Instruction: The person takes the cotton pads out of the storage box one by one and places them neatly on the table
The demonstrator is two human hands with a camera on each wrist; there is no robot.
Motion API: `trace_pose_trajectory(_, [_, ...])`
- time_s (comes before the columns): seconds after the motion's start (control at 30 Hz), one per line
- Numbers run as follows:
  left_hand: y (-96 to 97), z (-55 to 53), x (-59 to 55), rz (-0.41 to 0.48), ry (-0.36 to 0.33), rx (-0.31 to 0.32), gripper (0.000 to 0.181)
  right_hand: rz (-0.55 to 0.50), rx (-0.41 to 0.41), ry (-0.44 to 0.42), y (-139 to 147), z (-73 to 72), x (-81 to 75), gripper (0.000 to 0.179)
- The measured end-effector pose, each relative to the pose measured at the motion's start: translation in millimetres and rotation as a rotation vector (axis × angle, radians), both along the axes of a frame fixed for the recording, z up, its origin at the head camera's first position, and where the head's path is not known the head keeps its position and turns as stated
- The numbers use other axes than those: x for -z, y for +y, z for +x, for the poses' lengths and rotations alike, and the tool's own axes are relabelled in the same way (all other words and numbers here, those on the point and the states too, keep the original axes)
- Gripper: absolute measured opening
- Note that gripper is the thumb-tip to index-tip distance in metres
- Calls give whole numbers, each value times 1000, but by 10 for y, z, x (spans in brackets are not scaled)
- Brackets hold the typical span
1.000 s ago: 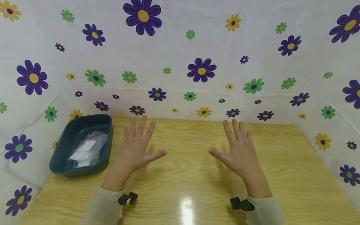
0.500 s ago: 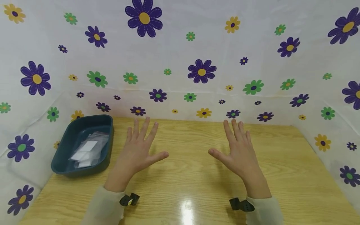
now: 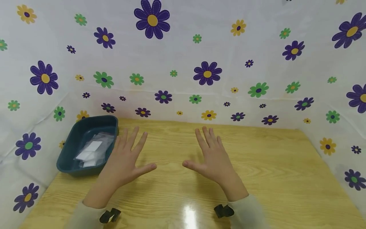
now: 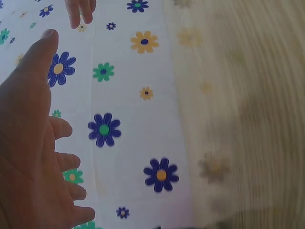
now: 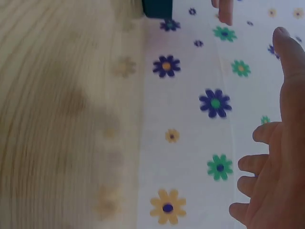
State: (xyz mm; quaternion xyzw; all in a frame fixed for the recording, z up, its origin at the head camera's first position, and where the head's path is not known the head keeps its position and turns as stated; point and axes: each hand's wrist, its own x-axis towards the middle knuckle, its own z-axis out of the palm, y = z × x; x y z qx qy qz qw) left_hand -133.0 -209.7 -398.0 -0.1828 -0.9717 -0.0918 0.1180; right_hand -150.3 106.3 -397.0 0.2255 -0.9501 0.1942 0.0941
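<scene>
My left hand (image 3: 124, 162) hovers over the table with its fingers spread and holds nothing. Just beyond its outer side stands a dark teal plastic bin (image 3: 67, 159), whose near right wall the hand partly covers. Clear zip bags with white pieces (image 3: 92, 151) lie inside that bin. To the right, my right hand (image 3: 214, 160) is also spread above the tabletop, with nothing in its grasp. The thumbs point toward each other, a gap between them. In the left wrist view the left hand (image 4: 28, 129) shows straight fingers; the right wrist view shows the right hand (image 5: 281, 157) likewise.
A wood-grain table (image 3: 274, 168) spreads beneath both hands, with a light glare near its front. A white cloth with printed flowers (image 3: 177, 47) hangs behind it and along both sides. Each wrist wears a small black strap device (image 3: 224, 211).
My right hand has shifted left, closer to the left hand. The left hand has moved slightly left and nearer to me, now overlapping the bin's edge. The head view has turned a little.
</scene>
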Motion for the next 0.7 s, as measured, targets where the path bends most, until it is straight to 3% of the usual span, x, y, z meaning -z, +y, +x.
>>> trace_pose_trajectory(0.33, [-649, 187, -27, -90, 26, -104, 113, 65, -135, -61, -686, -56, 17, 112])
trace_pose_trajectory(0.57, [-1185, 198, 86, -136, 11, -194, 113, 114, -214, -90, -1106, -72, 62, 111])
trace_pose_trajectory(0.7, [-1474, 192, 172, -134, -49, -243, 112, 124, -257, -100, -1311, -70, 92, 111])
